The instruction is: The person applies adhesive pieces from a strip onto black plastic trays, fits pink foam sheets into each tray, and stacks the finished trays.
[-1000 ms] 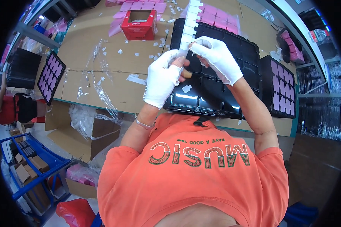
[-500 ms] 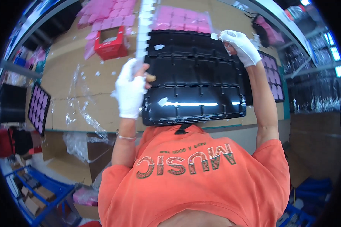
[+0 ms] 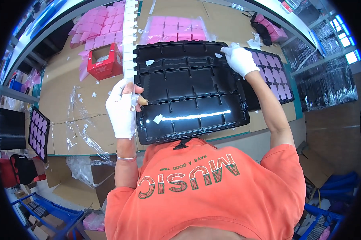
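Observation:
A glossy black compartment tray (image 3: 184,84) lies in front of me, its near edge close to my shirt. At its left side, my gloved left hand (image 3: 122,110) is closed around the lower end of a long white toothed strip (image 3: 129,44); one fingertip has a yellowish cover. My gloved right hand (image 3: 240,61) is at the far right corner, fingers curled. A small white label (image 3: 219,55) shows beside those fingertips, apparently lying on the tray. Whatever the curled fingers hold is hidden. Other small white pieces, one at the far left (image 3: 149,63) and one near left (image 3: 158,119), rest on the tray.
Beyond the tray sits a wrapped pink pad sheet (image 3: 172,30). A red open box (image 3: 104,62) stands left of the strip, with pink pads (image 3: 102,24) behind it. Another black tray with pink pads (image 3: 274,74) lies at the right. Clear plastic scraps (image 3: 82,124) litter the cardboard-covered table.
The view has shifted, moving the scene leftward. My right hand has come down onto the tray's far right corner; the label it had at its fingertips now appears against the black surface.

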Action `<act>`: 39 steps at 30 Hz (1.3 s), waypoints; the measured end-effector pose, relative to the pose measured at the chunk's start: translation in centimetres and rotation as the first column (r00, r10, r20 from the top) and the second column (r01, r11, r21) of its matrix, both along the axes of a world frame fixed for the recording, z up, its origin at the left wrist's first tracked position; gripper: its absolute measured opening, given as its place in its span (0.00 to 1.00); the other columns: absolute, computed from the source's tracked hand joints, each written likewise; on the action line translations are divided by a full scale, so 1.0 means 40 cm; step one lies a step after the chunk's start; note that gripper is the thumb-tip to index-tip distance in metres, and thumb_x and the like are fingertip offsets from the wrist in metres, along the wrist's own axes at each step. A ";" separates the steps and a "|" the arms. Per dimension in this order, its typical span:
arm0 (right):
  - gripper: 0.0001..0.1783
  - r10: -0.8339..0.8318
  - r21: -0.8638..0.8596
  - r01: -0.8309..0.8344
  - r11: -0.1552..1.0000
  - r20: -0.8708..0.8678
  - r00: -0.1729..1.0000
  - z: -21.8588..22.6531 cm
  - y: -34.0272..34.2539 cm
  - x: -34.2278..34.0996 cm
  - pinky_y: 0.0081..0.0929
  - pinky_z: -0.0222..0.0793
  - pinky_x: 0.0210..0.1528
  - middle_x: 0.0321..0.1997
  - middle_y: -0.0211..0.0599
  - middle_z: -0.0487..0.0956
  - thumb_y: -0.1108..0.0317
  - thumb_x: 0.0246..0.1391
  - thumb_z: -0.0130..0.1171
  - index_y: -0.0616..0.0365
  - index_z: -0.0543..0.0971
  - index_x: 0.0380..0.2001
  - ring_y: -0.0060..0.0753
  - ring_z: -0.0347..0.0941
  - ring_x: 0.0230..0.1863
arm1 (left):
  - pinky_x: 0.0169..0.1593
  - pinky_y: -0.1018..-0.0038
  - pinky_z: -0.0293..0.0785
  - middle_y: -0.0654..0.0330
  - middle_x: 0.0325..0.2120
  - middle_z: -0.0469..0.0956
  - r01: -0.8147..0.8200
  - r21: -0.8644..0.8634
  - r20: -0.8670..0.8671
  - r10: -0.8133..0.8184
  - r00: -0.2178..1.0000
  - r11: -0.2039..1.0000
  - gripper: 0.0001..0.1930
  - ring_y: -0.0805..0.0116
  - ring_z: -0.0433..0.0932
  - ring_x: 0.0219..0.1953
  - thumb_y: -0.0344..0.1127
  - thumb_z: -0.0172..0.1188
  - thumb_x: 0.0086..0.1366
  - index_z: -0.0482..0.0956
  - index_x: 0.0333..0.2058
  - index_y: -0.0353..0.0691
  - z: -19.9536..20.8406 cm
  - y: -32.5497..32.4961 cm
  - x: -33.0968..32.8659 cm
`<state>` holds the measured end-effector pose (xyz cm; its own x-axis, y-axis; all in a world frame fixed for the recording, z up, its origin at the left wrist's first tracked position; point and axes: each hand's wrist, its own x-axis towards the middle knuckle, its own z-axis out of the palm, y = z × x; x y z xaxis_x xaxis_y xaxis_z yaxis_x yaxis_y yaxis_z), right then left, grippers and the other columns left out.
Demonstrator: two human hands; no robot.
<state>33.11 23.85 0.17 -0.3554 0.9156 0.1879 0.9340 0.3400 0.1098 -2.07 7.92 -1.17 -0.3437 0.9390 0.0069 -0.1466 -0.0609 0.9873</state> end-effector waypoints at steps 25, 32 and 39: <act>0.15 -0.420 -0.610 -0.511 0.605 -0.790 0.447 0.138 -0.184 -0.481 0.16 0.55 0.18 0.21 0.25 0.72 0.57 0.55 0.66 0.59 0.82 0.32 0.14 0.65 0.18 | 0.27 0.67 0.73 0.57 0.28 0.81 -0.052 0.414 -0.856 0.408 0.317 0.909 0.09 0.60 0.80 0.22 0.31 0.61 0.63 0.80 0.43 0.41 -0.006 0.001 0.025; 0.14 -0.491 -0.605 -0.509 0.612 -0.796 0.354 0.140 -0.186 -0.361 0.16 0.53 0.19 0.20 0.24 0.69 0.58 0.54 0.66 0.59 0.80 0.30 0.13 0.58 0.16 | 0.36 0.64 0.77 0.55 0.30 0.81 -0.134 0.214 -0.900 0.249 0.358 0.968 0.11 0.54 0.82 0.30 0.37 0.62 0.63 0.79 0.44 0.43 -0.039 0.029 -0.013; 0.15 -0.569 -0.751 -0.070 0.656 -0.554 0.608 0.125 -0.320 -0.011 0.15 0.53 0.21 0.17 0.21 0.69 0.55 0.51 0.67 0.57 0.81 0.28 0.12 0.61 0.18 | 0.57 0.58 0.68 0.51 0.52 0.75 0.023 0.406 -0.846 0.366 0.388 0.914 0.19 0.45 0.72 0.55 0.40 0.63 0.62 0.79 0.49 0.37 -0.030 -0.043 -0.095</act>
<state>32.66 11.06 5.17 -0.1315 0.8963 -0.4235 0.6306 -0.2540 -0.7334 -5.86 6.19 -2.36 -0.1057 0.7309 0.6742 0.8517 -0.2834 0.4408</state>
